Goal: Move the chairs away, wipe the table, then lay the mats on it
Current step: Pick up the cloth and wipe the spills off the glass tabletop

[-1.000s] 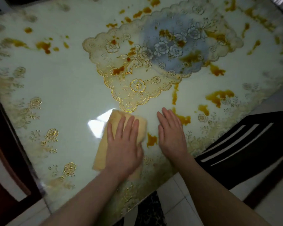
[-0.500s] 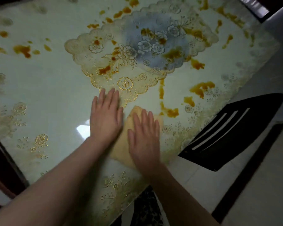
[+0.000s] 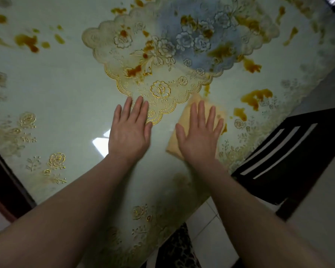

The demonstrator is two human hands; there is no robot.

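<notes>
The right hand (image 3: 198, 135) presses flat, fingers (image 3: 201, 113) spread straight, on a yellow cloth (image 3: 184, 122) on the stained tabletop (image 3: 66, 93); the left hand (image 3: 129, 130) rests flat, fingers extended, beside it, touching the lace mat (image 3: 162, 60).

A pale green glossy surface (image 3: 52, 97) fills most of the view, printed with gold flower sprays along its borders and a scalloped floral panel (image 3: 162, 60) in gold and blue at its centre. A bright patch of reflected light (image 3: 100, 141) lies on the gloss just below that panel. Beyond the surface's lower right edge is a floor of light tiles (image 3: 211, 229) with thin grout lines. On that floor, right of the surface, stands a dark chair (image 3: 290, 159) with a slatted back. A dark wooden piece (image 3: 6, 182), blurred, runs along the surface's left edge. Dark patterned fabric (image 3: 179, 250) shows at the bottom, below the surface's near corner.
</notes>
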